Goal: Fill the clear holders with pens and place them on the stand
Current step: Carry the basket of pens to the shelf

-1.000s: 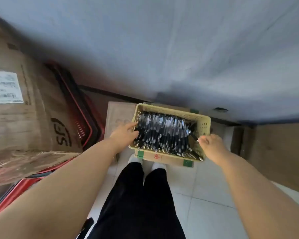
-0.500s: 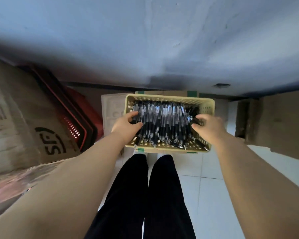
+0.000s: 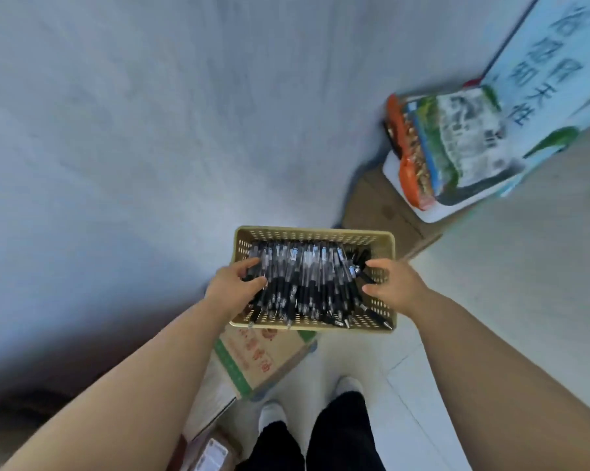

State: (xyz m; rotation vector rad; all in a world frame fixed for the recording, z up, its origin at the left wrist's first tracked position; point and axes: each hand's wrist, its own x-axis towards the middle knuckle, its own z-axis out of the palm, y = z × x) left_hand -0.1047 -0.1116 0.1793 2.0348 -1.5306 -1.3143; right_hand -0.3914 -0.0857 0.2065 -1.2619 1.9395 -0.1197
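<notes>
Pens [image 3: 307, 277], black-barrelled and heaped lengthwise, fill a yellow perforated basket [image 3: 314, 230] held between both hands in front of a grey wall [image 3: 151, 130]. The left hand [image 3: 232, 283] grips the basket's left side, thumb and forefinger curled in over the pens. The right hand [image 3: 394, 283] grips the right side, thumb and forefinger hooked inside the rim. The remaining fingers seem to wrap outside, though blur hides them. A cardboard box [image 3: 259, 358] with red print lies just below the basket, and a printed bag [image 3: 453, 144] sits well apart at upper right.
</notes>
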